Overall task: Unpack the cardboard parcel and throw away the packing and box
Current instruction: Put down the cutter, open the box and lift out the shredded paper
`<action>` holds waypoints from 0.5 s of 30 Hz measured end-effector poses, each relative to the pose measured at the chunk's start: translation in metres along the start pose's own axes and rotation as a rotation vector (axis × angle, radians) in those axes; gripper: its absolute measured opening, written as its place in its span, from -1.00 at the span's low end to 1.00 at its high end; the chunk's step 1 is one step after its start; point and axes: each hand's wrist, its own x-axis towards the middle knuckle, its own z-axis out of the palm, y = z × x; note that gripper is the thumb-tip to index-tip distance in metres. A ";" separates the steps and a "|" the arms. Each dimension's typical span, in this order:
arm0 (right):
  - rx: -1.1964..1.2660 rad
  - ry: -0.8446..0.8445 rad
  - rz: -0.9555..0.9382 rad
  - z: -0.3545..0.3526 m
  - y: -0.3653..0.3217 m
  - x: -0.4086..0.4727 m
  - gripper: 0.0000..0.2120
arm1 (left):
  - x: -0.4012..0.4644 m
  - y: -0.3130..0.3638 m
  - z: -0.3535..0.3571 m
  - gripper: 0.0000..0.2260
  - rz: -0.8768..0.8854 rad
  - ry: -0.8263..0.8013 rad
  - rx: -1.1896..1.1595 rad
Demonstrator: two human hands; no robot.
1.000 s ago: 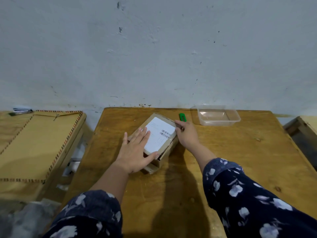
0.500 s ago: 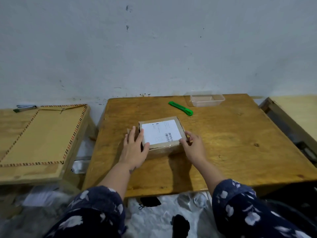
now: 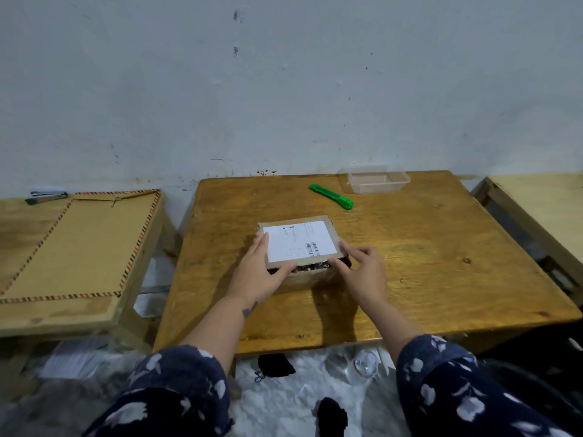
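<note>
Worn, varnished wooden table point(image 3: 426, 253) set against a scuffed grey-white wall point(image 3: 284, 89). Small brown cardboard parcel with a white shipping label point(image 3: 301, 244) sits near the table's middle; top flap lifted slightly at the near edge, dark contents showing in the gap. Left hand point(image 3: 260, 272) and right hand point(image 3: 362, 272) apart, fingers at that flap's near corners. Green plastic utility knife point(image 3: 331, 197) and clear plastic tub point(image 3: 378, 179) lie toward the far edge. Lower wooden bench point(image 3: 63, 253) stands left.
</note>
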 end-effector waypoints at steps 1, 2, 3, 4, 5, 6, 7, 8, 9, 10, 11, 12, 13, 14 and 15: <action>0.003 0.024 -0.010 -0.001 -0.002 0.004 -0.51 | 0.001 0.000 -0.003 -0.18 0.008 0.004 0.018; 0.011 0.030 -0.014 -0.002 -0.005 0.008 -0.52 | 0.004 -0.001 -0.006 -0.20 0.019 0.012 0.052; 0.023 0.031 -0.028 -0.003 -0.008 0.013 -0.53 | 0.007 -0.002 -0.009 -0.23 0.040 0.032 0.096; 0.041 0.029 -0.041 -0.004 -0.012 0.017 -0.53 | 0.010 -0.002 -0.012 -0.28 0.054 0.060 0.128; 0.067 0.031 -0.059 -0.005 -0.016 0.022 -0.53 | 0.015 -0.001 -0.016 -0.32 0.058 0.091 0.131; 0.101 0.031 -0.069 -0.006 -0.022 0.026 -0.53 | 0.019 0.002 -0.019 -0.34 0.045 0.110 0.088; 0.139 0.031 -0.078 -0.007 -0.029 0.030 -0.53 | 0.023 0.008 -0.023 -0.34 0.025 0.118 0.006; 0.175 0.029 -0.080 -0.008 -0.036 0.036 -0.53 | 0.028 0.014 -0.026 -0.33 0.003 0.119 -0.086; 0.203 0.029 -0.088 -0.008 -0.043 0.042 -0.52 | 0.034 0.021 -0.028 -0.33 -0.012 0.125 -0.162; 0.219 0.029 -0.095 -0.008 -0.050 0.049 -0.50 | 0.040 0.026 -0.029 -0.33 -0.026 0.149 -0.212; 0.230 0.029 -0.110 -0.007 -0.056 0.056 -0.47 | 0.045 0.030 -0.031 -0.34 -0.032 0.192 -0.245; 0.239 0.022 -0.118 -0.005 -0.062 0.063 -0.44 | 0.051 0.034 -0.032 -0.34 -0.031 0.241 -0.274; 0.249 0.015 -0.126 -0.004 -0.066 0.070 -0.41 | 0.056 0.038 -0.033 -0.33 -0.016 0.286 -0.300; 0.262 0.009 -0.128 -0.002 -0.070 0.077 -0.40 | 0.061 0.040 -0.034 -0.30 0.003 0.317 -0.313; 0.279 0.007 -0.131 -0.001 -0.072 0.084 -0.41 | 0.065 0.041 -0.033 -0.28 0.019 0.333 -0.310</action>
